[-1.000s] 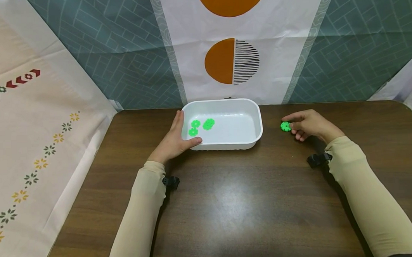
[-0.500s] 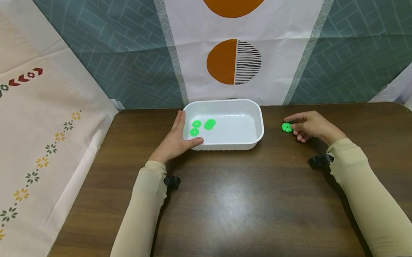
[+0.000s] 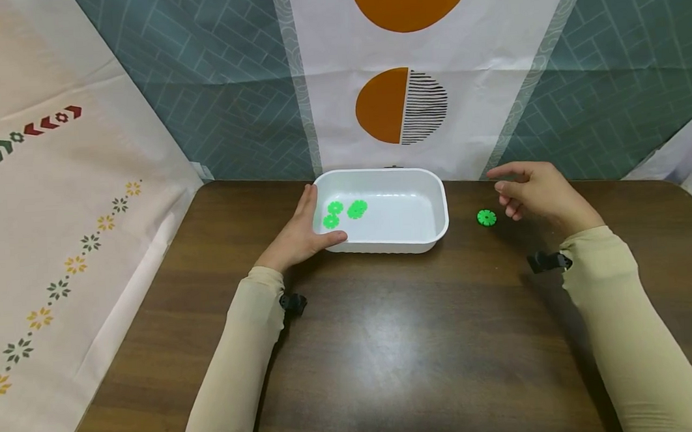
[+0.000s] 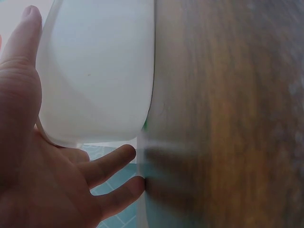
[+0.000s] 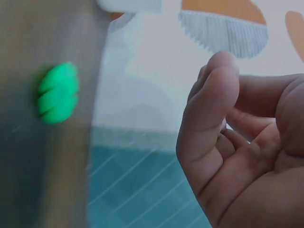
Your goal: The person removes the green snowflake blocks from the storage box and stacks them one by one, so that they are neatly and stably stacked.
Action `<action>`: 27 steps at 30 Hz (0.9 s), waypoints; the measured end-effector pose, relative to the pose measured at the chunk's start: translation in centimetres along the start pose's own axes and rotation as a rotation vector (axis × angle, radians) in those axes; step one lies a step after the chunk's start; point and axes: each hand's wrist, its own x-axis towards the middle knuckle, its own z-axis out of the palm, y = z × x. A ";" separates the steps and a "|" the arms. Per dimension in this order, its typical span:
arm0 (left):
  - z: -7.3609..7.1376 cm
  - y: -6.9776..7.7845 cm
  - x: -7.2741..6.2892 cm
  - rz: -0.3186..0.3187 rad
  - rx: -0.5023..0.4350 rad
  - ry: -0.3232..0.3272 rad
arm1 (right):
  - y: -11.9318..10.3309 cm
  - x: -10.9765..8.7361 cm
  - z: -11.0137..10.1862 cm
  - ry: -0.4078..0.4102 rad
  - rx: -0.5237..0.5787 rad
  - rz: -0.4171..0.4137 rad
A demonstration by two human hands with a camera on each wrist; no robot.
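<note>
My left hand [image 3: 297,235] rests against the left end of a white plastic tray [image 3: 405,222], thumb along the front rim and fingers straight at the side. In the left wrist view, two fingertips reach past the tray's outer wall [image 4: 102,76]. Inside the tray's left part lie several bright green, notched flower-shaped discs [image 3: 357,209]. Another green notched disc [image 3: 486,218] lies flat on the table, right of the tray. Above and right of it is my right hand [image 3: 541,193], holding nothing, its thumb and forefinger apart in the head view. The right wrist view shows the disc [image 5: 58,92] blurred.
The brown wooden table [image 3: 377,371] runs back to a wall cloth [image 3: 341,125] with orange half circles, right behind the tray. A cream patterned cloth [image 3: 87,210] hangs along the left side. Each wrist wears a small black camera.
My right hand has let go of the green disc and lifted up and back to the right, leaving it on the table. My left hand stays at the tray; the head view has shifted slightly.
</note>
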 end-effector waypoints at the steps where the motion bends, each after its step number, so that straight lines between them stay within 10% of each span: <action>1: 0.0 0.0 0.0 0.000 0.000 0.002 | -0.6 0.1 0.1 0.003 0.000 -0.015; 14: -0.4 0.1 -0.2 0.012 -0.010 -0.004 | -8.9 1.9 3.7 -0.082 -0.105 -0.199; 27: -0.1 0.1 -0.2 0.017 -0.028 -0.005 | -11.4 5.9 7.6 -0.157 -0.026 -0.250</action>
